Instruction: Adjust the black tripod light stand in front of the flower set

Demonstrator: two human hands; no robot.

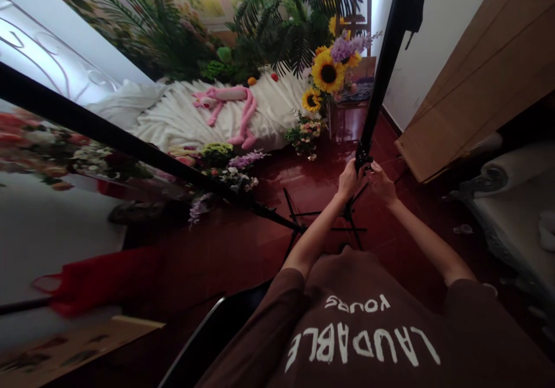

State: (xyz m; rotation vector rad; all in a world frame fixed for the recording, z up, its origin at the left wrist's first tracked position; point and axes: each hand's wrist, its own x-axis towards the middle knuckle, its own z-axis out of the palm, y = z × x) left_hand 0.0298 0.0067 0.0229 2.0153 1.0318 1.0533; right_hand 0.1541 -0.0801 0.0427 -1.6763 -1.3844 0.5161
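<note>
A black light stand (381, 70) rises from the dark red floor in front of me. My left hand (350, 178) is wrapped round its pole just below a black clamp knob (362, 158). My right hand (381, 183) is closed on the same pole from the right side, fingers at the knob. The stand's thin tripod legs (342, 221) spread on the floor under my hands. I wear a brown shirt with white letters.
A second black pole (130, 140) slants across the left. A white cloth (191, 116) with a pink plush toy (229, 107), sunflowers (327, 73), small bouquets and palm leaves lie beyond. A wooden board (477, 81) leans right; a red bag (99, 281) lies left.
</note>
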